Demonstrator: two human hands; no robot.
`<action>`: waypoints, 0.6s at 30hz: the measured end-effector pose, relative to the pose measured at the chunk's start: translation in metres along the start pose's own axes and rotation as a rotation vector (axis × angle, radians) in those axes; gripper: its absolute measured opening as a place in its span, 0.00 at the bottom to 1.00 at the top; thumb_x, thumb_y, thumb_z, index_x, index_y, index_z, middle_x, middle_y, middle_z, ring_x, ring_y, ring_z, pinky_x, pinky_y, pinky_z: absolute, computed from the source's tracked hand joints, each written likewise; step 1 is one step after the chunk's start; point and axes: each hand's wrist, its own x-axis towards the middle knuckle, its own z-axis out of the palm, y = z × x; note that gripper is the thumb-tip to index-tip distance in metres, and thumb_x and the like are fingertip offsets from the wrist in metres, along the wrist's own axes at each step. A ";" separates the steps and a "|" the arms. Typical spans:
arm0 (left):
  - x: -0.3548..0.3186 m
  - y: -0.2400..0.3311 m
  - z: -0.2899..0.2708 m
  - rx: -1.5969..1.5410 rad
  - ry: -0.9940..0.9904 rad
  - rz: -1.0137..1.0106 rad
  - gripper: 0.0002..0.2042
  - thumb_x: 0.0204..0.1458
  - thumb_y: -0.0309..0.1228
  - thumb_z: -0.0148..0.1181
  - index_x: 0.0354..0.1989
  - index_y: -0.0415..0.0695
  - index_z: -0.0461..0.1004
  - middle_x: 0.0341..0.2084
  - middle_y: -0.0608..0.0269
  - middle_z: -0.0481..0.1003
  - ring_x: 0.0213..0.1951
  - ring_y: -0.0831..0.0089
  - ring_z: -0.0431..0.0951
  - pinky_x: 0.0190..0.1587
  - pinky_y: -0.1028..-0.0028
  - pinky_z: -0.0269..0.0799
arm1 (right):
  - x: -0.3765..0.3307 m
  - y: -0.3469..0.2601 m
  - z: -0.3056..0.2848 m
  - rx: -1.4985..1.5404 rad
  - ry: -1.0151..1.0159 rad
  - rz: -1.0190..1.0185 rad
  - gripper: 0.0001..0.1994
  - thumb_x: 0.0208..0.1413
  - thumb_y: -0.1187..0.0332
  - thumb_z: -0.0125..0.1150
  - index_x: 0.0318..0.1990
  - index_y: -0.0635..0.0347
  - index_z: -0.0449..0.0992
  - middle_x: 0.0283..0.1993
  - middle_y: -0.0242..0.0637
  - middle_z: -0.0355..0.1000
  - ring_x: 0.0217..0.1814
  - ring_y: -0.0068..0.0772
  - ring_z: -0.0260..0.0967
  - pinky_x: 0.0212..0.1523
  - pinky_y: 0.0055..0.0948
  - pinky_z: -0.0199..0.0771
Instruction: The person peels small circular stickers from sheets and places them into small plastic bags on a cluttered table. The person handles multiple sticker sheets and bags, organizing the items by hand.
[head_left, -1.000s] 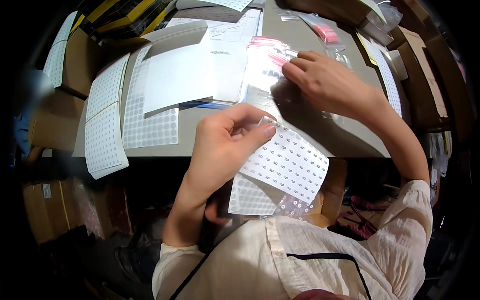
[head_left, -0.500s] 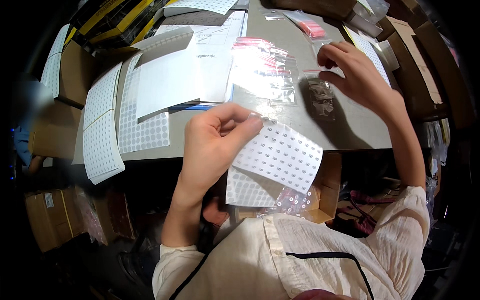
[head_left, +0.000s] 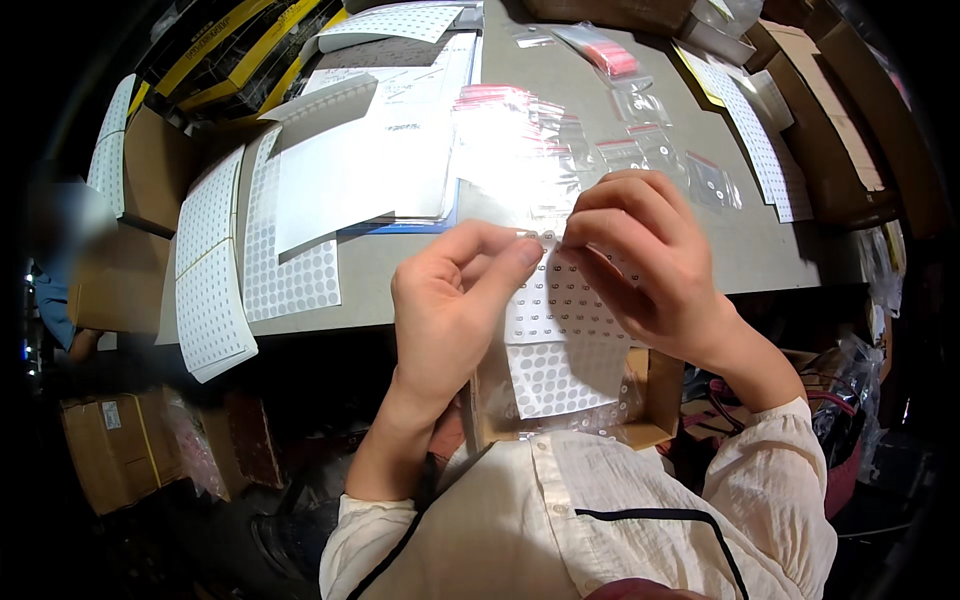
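Over the table's near edge, my left hand (head_left: 450, 300) pinches the top left corner of a white sticker sheet (head_left: 550, 310) printed with rows of small black marks. The thumb and fingers of my right hand (head_left: 655, 265) are closed at the same top edge; whether a loose sticker is between them is hidden. Below hangs a part with rows of grey dots (head_left: 565, 380). Small clear zip bags (head_left: 655, 150) with tiny round labels lie beyond my right hand, one bag (head_left: 710, 183) farther right. A pile of zip bags with red seals (head_left: 510, 125) glares in the light.
Under the sheet stands an open cardboard box (head_left: 662, 385) with labelled bags inside. Banded sticker sheets (head_left: 210, 265) overhang the table's left front edge, beside papers on a blue folder (head_left: 425, 150). More cardboard boxes (head_left: 830, 110) line the right side. A red-sealed bag bundle (head_left: 605, 55) lies far back.
My right hand has come from the bags at the right back to the sheet's top edge. The sheet now hangs straighter, and labelled bags at the right are uncovered.
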 end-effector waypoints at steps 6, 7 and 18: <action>0.007 0.001 -0.009 0.073 -0.050 -0.059 0.08 0.61 0.26 0.61 0.40 0.31 0.79 0.27 0.63 0.81 0.31 0.84 0.77 0.35 0.82 0.72 | 0.024 0.056 -0.019 0.124 -0.145 0.157 0.07 0.56 0.77 0.63 0.42 0.66 0.75 0.38 0.36 0.72 0.42 0.30 0.70 0.44 0.29 0.71; 0.009 -0.002 -0.009 0.111 -0.063 -0.054 0.09 0.61 0.26 0.61 0.40 0.30 0.79 0.27 0.62 0.81 0.32 0.84 0.78 0.35 0.81 0.72 | 0.030 0.067 -0.022 0.186 -0.265 0.319 0.07 0.58 0.74 0.62 0.42 0.66 0.74 0.37 0.35 0.72 0.39 0.28 0.69 0.42 0.28 0.71; 0.015 -0.005 -0.014 0.161 -0.119 -0.062 0.09 0.63 0.25 0.59 0.45 0.32 0.78 0.31 0.62 0.81 0.33 0.82 0.79 0.38 0.82 0.73 | 0.068 0.122 0.002 -0.280 -0.610 0.244 0.12 0.56 0.70 0.66 0.37 0.68 0.70 0.33 0.49 0.72 0.37 0.53 0.70 0.41 0.42 0.71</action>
